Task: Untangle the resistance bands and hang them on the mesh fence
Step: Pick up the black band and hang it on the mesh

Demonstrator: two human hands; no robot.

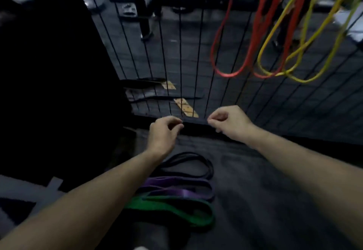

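Both hands reach toward the foot of the mesh fence (198, 57) at mid-frame. The left hand (164, 132) and right hand (228, 121) have curled fingers that seem to pinch a dark band stretched between them, but blur and gloom leave this unsure. Red bands (225, 73) and yellow bands (298, 79) already hang at upper right. The black band (196, 161), purple band (176, 189) and green band (176, 208) lie on the floor at lower centre. Risk: in such dim light a dark band could snag on the wires or slip from a light pinch
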